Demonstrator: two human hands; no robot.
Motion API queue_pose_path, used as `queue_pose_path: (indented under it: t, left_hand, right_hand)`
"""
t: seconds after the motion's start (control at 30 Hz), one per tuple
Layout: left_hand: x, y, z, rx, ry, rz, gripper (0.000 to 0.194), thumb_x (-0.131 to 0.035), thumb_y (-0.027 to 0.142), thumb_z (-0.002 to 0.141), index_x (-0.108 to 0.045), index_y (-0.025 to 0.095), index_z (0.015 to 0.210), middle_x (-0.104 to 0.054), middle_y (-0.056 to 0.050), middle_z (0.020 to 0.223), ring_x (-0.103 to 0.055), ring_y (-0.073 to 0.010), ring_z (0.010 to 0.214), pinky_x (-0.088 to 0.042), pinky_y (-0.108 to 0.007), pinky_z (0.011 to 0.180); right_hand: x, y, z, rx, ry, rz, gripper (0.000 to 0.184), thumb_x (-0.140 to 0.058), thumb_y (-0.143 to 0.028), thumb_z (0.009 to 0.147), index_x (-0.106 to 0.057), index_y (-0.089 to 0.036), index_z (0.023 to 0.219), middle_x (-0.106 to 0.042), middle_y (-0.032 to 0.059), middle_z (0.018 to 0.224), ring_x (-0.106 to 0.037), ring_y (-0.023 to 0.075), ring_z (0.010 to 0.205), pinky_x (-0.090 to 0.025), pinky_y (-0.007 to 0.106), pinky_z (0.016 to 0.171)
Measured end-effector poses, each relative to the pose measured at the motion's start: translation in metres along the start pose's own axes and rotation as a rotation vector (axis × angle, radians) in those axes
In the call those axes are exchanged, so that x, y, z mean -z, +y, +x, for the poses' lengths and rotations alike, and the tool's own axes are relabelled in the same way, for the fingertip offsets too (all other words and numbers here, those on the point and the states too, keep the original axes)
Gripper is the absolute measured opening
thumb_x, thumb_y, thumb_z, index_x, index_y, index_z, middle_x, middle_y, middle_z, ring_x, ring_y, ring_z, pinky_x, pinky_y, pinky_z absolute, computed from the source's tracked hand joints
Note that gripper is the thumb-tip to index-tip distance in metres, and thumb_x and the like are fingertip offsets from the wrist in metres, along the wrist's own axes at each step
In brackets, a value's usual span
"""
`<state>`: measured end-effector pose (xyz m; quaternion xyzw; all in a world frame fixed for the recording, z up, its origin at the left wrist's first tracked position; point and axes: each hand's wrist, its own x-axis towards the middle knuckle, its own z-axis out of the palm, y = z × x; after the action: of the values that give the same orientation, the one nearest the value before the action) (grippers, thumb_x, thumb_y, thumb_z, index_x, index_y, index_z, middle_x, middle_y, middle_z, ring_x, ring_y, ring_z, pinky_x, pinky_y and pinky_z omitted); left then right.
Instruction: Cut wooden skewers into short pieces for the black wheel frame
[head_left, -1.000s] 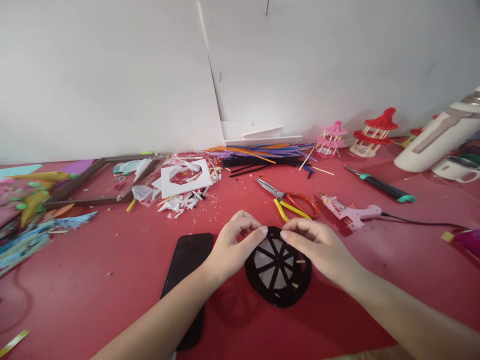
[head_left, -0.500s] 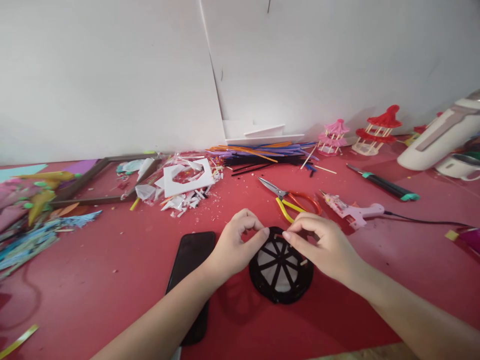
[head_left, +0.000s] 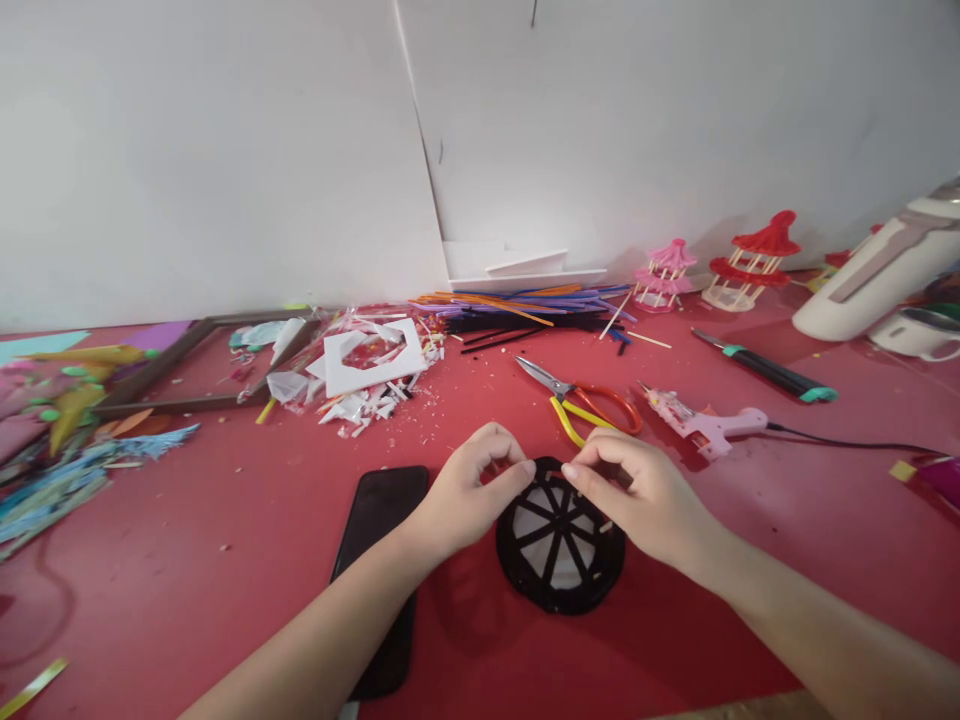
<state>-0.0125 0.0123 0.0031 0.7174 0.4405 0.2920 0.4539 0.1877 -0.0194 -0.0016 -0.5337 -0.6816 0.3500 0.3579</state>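
Note:
A black round craft piece (head_left: 559,590), with a fuzzy-looking rim, black spokes and pale panels between them, hangs tilted over the red table. Short pale stick ends show along its rim. My left hand (head_left: 476,490) pinches the rim at its far left with thumb and fingers. On the far right of the same rim, my right hand (head_left: 637,495) is closed in a pinch too. Fingers of both hands are partly hidden behind the thumbs. To the left of the piece a black phone (head_left: 382,530) lies partly under my left forearm.
Beyond my hands lie scissors (head_left: 574,395), a pink glue gun (head_left: 705,420) with its cord, and a black-green cutter-like tool (head_left: 765,370). Pipe cleaners (head_left: 525,305), white scraps (head_left: 375,360) and a brown frame (head_left: 187,402) are farther back. Small pagoda models (head_left: 754,262) and a white flask (head_left: 862,280) stand right.
The round piece has tilted slightly and its rim has turned a little between my fingers. Both hands keep their pinch. The view shifts slightly.

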Motion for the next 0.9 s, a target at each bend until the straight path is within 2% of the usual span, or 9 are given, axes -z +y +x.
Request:
queue_pose_path:
  t: [0.07,0.13,0.23,0.33,0.43,0.5,0.67,0.73,0.9]
  left_hand:
    - [-0.0025,-0.0010,-0.0008,0.054,0.027,-0.029,0.019,-0.053,0.031,0.083,-0.054,0.016,0.070,-0.050,-0.001,0.078,-0.049,-0.0143,0.072,-0.040,-0.028,0.068]
    - [-0.0041,-0.0007,-0.0016,0.088,0.067,-0.091,0.012,-0.053,0.028,0.081,-0.057,0.017,0.082,-0.053,-0.001,0.082,-0.050,-0.0151,0.076,-0.040,-0.028,0.071]
    - [-0.0046,0.0025,-0.0023,0.053,0.044,-0.184,0.021,-0.049,0.026,0.082,-0.060,0.017,0.097,-0.057,-0.002,0.089,-0.052,-0.0159,0.084,-0.040,-0.028,0.078]
    - [-0.0049,0.0065,-0.0023,0.033,-0.071,-0.167,0.021,-0.049,0.031,0.085,-0.063,0.015,0.085,-0.058,-0.002,0.081,-0.053,-0.0155,0.078,-0.041,-0.027,0.073]
    - [-0.0059,0.0086,-0.0023,0.040,-0.095,-0.112,0.020,-0.051,0.031,0.085,-0.059,0.015,0.075,-0.054,0.000,0.073,-0.050,-0.0137,0.071,-0.040,-0.025,0.068]
    - [-0.0060,0.0088,-0.0024,0.025,-0.110,-0.093,0.019,-0.051,0.028,0.085,-0.057,0.015,0.073,-0.053,0.000,0.073,-0.050,-0.0135,0.072,-0.040,-0.025,0.070]
    - [-0.0031,0.0070,-0.0022,-0.021,-0.232,-0.097,0.017,-0.052,0.026,0.086,-0.059,0.015,0.075,-0.055,-0.001,0.081,-0.052,-0.0142,0.079,-0.041,-0.026,0.075]
    - [-0.0023,0.0066,-0.0019,-0.037,-0.272,-0.112,0.017,-0.052,0.026,0.086,-0.059,0.015,0.075,-0.055,-0.002,0.082,-0.052,-0.0143,0.080,-0.041,-0.026,0.077]
    - [-0.0035,0.0079,-0.0021,-0.070,-0.245,-0.147,0.016,-0.056,0.026,0.084,-0.057,0.016,0.073,-0.055,-0.003,0.082,-0.052,-0.0148,0.080,-0.042,-0.028,0.079]
  right_hand:
    - [0.0014,0.0015,0.0018,-0.033,-0.048,0.066,0.023,-0.056,-0.036,0.088,-0.059,-0.020,0.072,-0.053,-0.0016,0.072,-0.050,0.0114,0.065,-0.039,0.024,0.057]
    - [0.0021,0.0024,0.0035,-0.066,-0.100,0.145,0.021,-0.057,-0.038,0.087,-0.061,-0.020,0.077,-0.056,-0.0011,0.074,-0.052,0.0120,0.068,-0.041,0.024,0.061]
    - [0.0013,0.0020,0.0044,-0.091,-0.159,0.229,0.022,-0.058,-0.041,0.086,-0.064,-0.020,0.082,-0.059,-0.0005,0.079,-0.054,0.0125,0.072,-0.042,0.024,0.064]
    - [0.0009,0.0003,0.0039,-0.075,-0.193,0.265,0.024,-0.058,-0.043,0.086,-0.065,-0.020,0.082,-0.060,0.0000,0.082,-0.055,0.0135,0.077,-0.041,0.025,0.068]
    - [0.0034,0.0000,0.0039,-0.104,-0.195,0.284,0.030,-0.052,-0.046,0.089,-0.063,-0.020,0.080,-0.058,0.0000,0.080,-0.053,0.0142,0.078,-0.040,0.027,0.069]
    - [0.0058,0.0010,0.0047,-0.118,-0.207,0.280,0.030,-0.052,-0.044,0.089,-0.061,-0.020,0.075,-0.056,-0.0002,0.079,-0.051,0.0141,0.076,-0.039,0.027,0.068]
    - [0.0073,0.0028,0.0065,-0.130,-0.343,0.293,0.023,-0.059,-0.036,0.083,-0.060,-0.017,0.069,-0.056,0.0012,0.082,-0.052,0.0141,0.076,-0.039,0.028,0.068]
    - [0.0067,0.0017,0.0060,-0.141,-0.350,0.303,0.022,-0.058,-0.034,0.084,-0.059,-0.017,0.069,-0.055,0.0008,0.082,-0.051,0.0130,0.075,-0.039,0.027,0.067]
    - [0.0081,-0.0040,0.0021,-0.124,-0.308,0.278,0.017,-0.056,-0.030,0.086,-0.059,-0.018,0.075,-0.054,-0.0001,0.084,-0.049,0.0108,0.073,-0.039,0.024,0.062]
